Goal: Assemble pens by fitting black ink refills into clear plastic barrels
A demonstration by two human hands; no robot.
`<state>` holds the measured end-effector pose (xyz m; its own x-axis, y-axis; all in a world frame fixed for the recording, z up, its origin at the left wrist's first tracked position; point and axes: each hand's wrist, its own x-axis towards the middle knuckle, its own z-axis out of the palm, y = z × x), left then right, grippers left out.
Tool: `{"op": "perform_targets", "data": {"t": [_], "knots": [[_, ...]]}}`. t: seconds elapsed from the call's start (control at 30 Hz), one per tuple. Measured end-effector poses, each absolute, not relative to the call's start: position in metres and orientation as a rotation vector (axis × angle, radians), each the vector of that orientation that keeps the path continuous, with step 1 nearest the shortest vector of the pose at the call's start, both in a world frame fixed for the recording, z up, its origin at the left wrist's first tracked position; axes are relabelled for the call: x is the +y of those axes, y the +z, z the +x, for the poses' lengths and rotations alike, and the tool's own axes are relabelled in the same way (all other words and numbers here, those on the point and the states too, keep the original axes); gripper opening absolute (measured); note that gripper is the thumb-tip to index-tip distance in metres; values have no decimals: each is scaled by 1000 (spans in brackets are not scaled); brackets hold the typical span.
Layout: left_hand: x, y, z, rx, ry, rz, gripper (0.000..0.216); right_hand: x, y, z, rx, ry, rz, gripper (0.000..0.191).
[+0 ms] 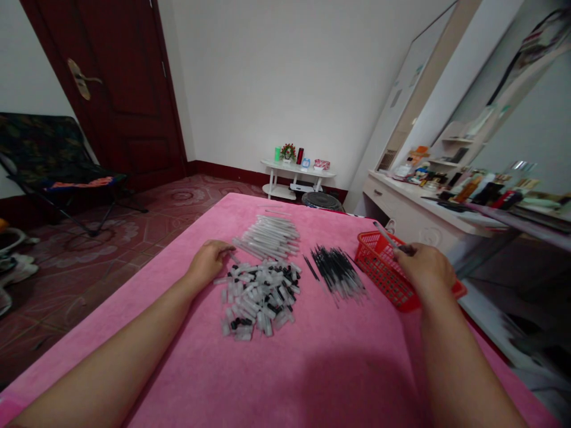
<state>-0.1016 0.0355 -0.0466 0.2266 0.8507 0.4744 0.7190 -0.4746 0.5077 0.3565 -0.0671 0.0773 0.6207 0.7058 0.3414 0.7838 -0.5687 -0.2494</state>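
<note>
My left hand rests on the pink cloth at the left edge of a heap of small clear and black pen caps, fingers curled onto one piece there. My right hand hovers over the red plastic basket, closed on an assembled pen that points up and left. A stack of clear pen barrels lies beyond the caps. A bundle of thin black refills lies between the caps and the basket.
The pink table's right edge runs just past the basket. A white dresser crowded with bottles stands to the right. A folding chair and dark red door are at the left, a small white shelf at the far wall.
</note>
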Motion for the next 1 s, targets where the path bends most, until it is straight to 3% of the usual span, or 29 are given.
{"op": "perform_targets", "data": {"t": [0.2, 0.4, 0.6, 0.8, 1.0], "knots": [[36, -45, -104, 1428, 952, 2499, 30, -63, 73, 348, -1260, -294, -2316, 39], [32, -43, -106, 1568, 984, 2477, 25, -49, 54, 292, -1686, 3, -1946, 24], [20, -37, -91, 1543, 1241, 2331, 25, -54, 25, 236, -1995, 66, -2218, 17], [11, -40, -71, 1395, 1168, 2411, 29, -57, 15, 227, -2094, -55, -2339, 22], [7, -38, -69, 1322, 1127, 2470, 46, -58, 26, 232, -2035, -58, -2263, 21]]}}
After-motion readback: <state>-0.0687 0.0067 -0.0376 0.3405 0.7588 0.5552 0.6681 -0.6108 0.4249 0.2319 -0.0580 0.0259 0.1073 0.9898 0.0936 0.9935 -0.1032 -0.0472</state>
